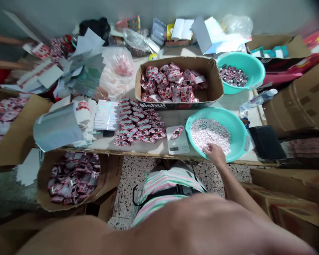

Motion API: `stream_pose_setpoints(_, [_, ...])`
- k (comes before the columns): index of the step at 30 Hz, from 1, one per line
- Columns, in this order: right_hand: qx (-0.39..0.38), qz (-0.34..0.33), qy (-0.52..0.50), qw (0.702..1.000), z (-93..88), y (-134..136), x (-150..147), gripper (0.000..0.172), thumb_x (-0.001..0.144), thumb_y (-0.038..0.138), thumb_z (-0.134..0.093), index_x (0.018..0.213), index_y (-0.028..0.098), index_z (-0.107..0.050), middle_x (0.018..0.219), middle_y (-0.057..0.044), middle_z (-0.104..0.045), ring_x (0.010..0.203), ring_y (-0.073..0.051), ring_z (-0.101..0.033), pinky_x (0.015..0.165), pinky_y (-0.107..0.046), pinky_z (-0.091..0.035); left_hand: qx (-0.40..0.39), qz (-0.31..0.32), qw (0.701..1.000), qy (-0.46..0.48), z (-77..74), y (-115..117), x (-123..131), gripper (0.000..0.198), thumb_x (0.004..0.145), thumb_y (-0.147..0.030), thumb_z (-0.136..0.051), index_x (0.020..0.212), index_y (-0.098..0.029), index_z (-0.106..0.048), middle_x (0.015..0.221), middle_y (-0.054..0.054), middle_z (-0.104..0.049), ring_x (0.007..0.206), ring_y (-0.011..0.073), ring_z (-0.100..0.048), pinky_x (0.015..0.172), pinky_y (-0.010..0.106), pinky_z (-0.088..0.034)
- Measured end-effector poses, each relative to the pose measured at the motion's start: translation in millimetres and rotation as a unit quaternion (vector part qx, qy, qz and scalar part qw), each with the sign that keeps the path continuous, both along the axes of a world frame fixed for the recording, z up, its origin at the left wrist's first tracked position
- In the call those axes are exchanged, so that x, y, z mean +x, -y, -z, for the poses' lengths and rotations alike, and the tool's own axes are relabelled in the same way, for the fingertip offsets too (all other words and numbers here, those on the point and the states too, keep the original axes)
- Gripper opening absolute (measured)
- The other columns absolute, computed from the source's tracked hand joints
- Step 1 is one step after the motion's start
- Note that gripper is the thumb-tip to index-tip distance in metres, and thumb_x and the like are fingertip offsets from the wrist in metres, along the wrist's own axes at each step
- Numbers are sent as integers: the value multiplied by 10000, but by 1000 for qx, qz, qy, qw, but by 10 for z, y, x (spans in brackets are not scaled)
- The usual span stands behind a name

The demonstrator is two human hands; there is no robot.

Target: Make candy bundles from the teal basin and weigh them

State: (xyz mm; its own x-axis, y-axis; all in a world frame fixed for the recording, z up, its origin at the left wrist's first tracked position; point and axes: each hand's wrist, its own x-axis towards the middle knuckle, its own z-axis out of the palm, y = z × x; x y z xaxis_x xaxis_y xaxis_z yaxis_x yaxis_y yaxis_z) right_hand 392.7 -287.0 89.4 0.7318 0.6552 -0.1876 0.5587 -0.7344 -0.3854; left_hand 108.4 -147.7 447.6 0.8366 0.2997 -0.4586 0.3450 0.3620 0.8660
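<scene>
My right hand [216, 154] reaches over the near rim of a turquoise basin [240, 124], its fingers pinched together among many small white pieces [211, 132] that look like candies or tablets. My left hand is out of sight. Left of the basin, a small white digital scale [177, 147] carries one red-and-white patterned oval packet [177, 132]. Beside the scale, similar packets [139, 124] stand in tight rows on the table. How many pieces my fingers hold is too small to tell.
Behind, a cardboard box [215, 83] holds patterned wrappers, and a second turquoise basin [255, 71] holds small dark-and-pink pieces. A plastic bottle [259, 101] and black pouch [267, 141] lie right. A floor carton [103, 170] is full of packets. Another person's arms [10, 63] show far left.
</scene>
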Motion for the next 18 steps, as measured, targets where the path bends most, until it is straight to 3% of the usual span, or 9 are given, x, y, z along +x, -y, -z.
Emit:
stream_pose_setpoints(2, [-15,-22,1,1000,49,-45,32,431,773,472,-529,997,130,-666,844,-109,-651,775,-219,-558,725,-312,-394,14,0,1000,-20,21,-218,51,296,731,-488,-652,948,-293,-703,867,34,-718,876,213,-666,781,306,-548])
stream_pose_setpoints(4, [-20,-44,-3,999,97,-127,56,435,777,508,-536,972,142,-670,842,-107,-654,791,-224,-570,724,-308,-395,29,-50,997,-51,232,-383,6,324,789,-477,-595,992,-240,-682,947,55,-712,895,204,-659,787,316,-547])
stream_pose_setpoints(6, [-17,-60,-13,998,144,-233,71,432,774,520,-545,959,150,-671,859,-112,-662,822,-232,-583,726,-303,-400,57,-136,987,-70,639,-510,-144,338,810,-456,-580,1010,-197,-663,1001,81,-700,948,206,-648,842,328,-526])
stream_pose_setpoints(9, [-15,-60,-36,997,201,-381,84,408,770,499,-550,929,146,-680,863,-125,-676,828,-240,-602,704,-296,-405,132,-258,949,-126,1422,-646,-541,369,745,-467,-639,963,-169,-660,970,102,-703,951,212,-642,882,334,-499])
stream_pose_setpoints(12, [-10,-40,-59,997,225,-453,98,377,769,467,-538,889,146,-694,852,-130,-692,798,-243,-618,661,-290,-399,127,-304,916,-227,2086,-676,-1030,396,714,-486,-636,909,-143,-667,885,111,-719,825,202,-659,763,311,-517])
stream_pose_setpoints(15, [-4,-39,-67,997,217,-448,110,356,781,461,-502,814,169,-703,766,-105,-697,705,-226,-619,601,-284,-372,123,-352,883,-286,2498,-604,-1434,357,764,-476,-555,899,-165,-665,875,84,-727,759,179,-665,654,276,-501])
stream_pose_setpoints(18, [-3,-52,-74,996,209,-411,118,352,772,474,-494,737,191,-700,683,-80,-684,638,-213,-606,568,-282,-347,91,-380,861,-324,2742,-522,-1658,307,717,-475,-586,824,-198,-659,816,62,-724,706,194,-675,599,292,-497])
